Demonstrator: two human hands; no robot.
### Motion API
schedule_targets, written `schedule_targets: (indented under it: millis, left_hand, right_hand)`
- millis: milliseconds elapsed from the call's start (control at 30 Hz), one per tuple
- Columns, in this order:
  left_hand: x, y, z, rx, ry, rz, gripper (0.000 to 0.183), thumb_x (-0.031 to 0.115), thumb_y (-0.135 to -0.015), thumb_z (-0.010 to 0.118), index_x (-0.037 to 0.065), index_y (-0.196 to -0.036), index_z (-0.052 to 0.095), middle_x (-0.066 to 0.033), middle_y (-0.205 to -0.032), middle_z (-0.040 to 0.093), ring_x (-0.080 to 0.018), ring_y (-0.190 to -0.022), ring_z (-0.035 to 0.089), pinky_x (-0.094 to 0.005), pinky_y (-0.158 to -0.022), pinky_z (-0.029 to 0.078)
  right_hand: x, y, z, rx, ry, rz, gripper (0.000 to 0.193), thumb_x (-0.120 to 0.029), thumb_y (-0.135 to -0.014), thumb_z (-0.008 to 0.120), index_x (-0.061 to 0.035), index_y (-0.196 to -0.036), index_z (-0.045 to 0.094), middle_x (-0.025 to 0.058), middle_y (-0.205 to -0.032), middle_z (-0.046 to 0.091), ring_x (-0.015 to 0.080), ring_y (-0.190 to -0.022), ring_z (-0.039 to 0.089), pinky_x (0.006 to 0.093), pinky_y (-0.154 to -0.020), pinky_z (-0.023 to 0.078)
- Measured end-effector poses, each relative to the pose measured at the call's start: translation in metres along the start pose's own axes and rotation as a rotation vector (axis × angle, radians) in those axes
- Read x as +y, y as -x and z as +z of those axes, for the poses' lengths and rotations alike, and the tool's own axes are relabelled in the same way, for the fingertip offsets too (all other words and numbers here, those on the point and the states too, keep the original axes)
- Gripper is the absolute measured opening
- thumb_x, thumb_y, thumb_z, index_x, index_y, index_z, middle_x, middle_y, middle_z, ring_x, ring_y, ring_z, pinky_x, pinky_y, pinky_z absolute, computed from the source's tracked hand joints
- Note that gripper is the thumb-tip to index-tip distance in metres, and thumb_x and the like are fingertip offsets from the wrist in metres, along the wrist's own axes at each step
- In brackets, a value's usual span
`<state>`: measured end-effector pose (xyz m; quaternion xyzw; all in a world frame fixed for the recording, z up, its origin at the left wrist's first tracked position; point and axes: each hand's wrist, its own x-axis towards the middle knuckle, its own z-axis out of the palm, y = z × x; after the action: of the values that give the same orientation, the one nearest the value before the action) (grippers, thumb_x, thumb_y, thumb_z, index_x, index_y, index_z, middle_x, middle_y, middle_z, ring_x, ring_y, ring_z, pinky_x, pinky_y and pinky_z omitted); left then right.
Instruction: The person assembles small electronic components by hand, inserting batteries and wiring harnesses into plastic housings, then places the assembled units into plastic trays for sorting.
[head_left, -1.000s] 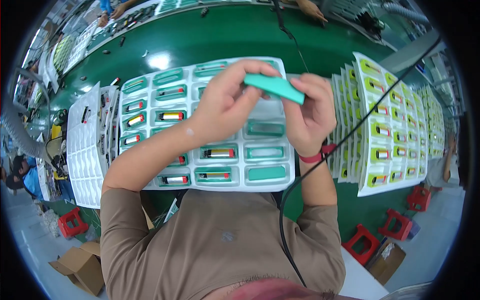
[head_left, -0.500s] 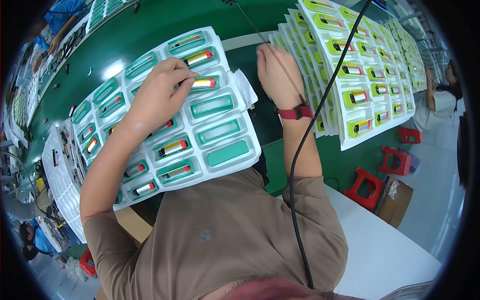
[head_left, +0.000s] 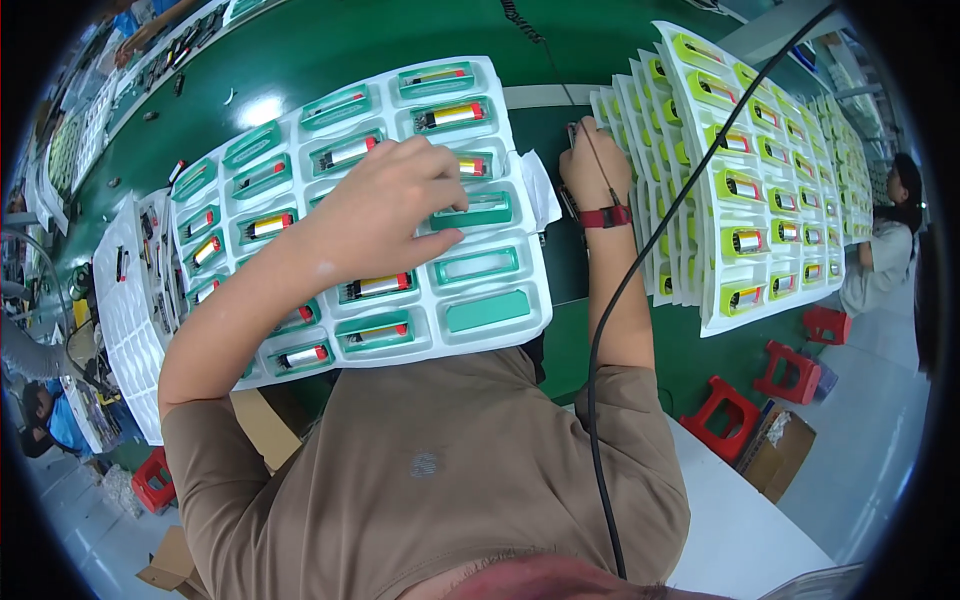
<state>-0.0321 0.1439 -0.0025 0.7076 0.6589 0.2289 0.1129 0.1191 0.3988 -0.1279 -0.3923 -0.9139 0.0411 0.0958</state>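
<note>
Two hands (head_left: 385,208), one above teal cases (head_left: 488,209), blurred shirt print (head_left: 424,466)

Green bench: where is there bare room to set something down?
The green bench is largely bare beyond the white tray, left of the coiled cable. Right of the tray is crowded: the right hand and stacked trays.

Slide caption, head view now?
Left hand over white plastic tray of oblong teal casings; right hand beside stacked white plastic trays of lime-green oblong casings.
</note>
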Motion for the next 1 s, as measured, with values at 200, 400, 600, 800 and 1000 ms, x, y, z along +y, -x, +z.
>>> schedule_targets:
  millis: [200,400,600,800,1000]
  left_hand:
    - [-0.005,0.003,-0.003,0.058,0.076,0.036,0.023,0.008,-0.090,0.071,0.007,-0.112,0.063,-0.0076,-0.108,0.060,-0.0249,-0.099,0.059,-0.0381,-0.089,0.047]
    - [-0.007,0.015,-0.035,0.178,1.451,-0.634,0.037,0.017,-0.108,0.049,0.010,-0.144,0.044,-0.0106,-0.137,0.056,-0.0136,-0.110,0.057,-0.0271,-0.086,0.048]
    - [-0.028,0.026,-0.034,0.205,1.922,-0.542,0.045,0.023,-0.108,0.045,-0.002,-0.145,0.047,-0.0252,-0.149,0.049,-0.0162,-0.096,0.061,-0.0285,-0.091,0.054]
    - [-0.013,0.023,-0.040,0.235,1.687,-0.505,0.045,0.023,-0.107,0.045,0.000,-0.145,0.049,-0.0253,-0.147,0.052,-0.0138,-0.093,0.058,-0.0288,-0.088,0.052]
    - [-0.015,0.030,-0.036,0.251,1.700,-0.457,0.038,0.019,-0.107,0.047,0.000,-0.138,0.055,-0.0246,-0.147,0.053,-0.0150,-0.094,0.058,-0.0306,-0.090,0.051]
  right_hand:
    - [0.011,0.009,-0.034,-0.057,-0.911,0.079,0.032,-0.016,-0.088,0.068,-0.0037,-0.117,0.062,0.0111,-0.090,0.068,0.0224,-0.078,0.070,0.0359,-0.068,0.056]
    - [-0.008,0.022,-0.078,-0.513,-1.894,-0.021,0.024,-0.001,-0.098,0.058,0.0053,-0.121,0.062,0.0120,-0.104,0.070,0.0172,-0.084,0.069,0.0280,-0.075,0.057]
    - [-0.035,0.027,-0.088,-0.541,-2.017,-0.259,0.035,0.002,-0.099,0.056,0.0079,-0.134,0.056,0.0193,-0.118,0.070,0.0223,-0.099,0.073,0.0311,-0.090,0.059]
    - [-0.061,0.033,-0.107,-0.329,-2.088,-0.321,0.039,0.002,-0.097,0.055,0.0042,-0.135,0.048,0.0133,-0.114,0.065,0.0302,-0.100,0.073,0.0406,-0.089,0.061]
    - [-0.082,0.032,-0.108,-0.328,-2.127,-0.356,0.050,0.003,-0.094,0.058,-0.0054,-0.138,0.036,0.0154,-0.120,0.063,0.0236,-0.084,0.067,0.0348,-0.071,0.053]
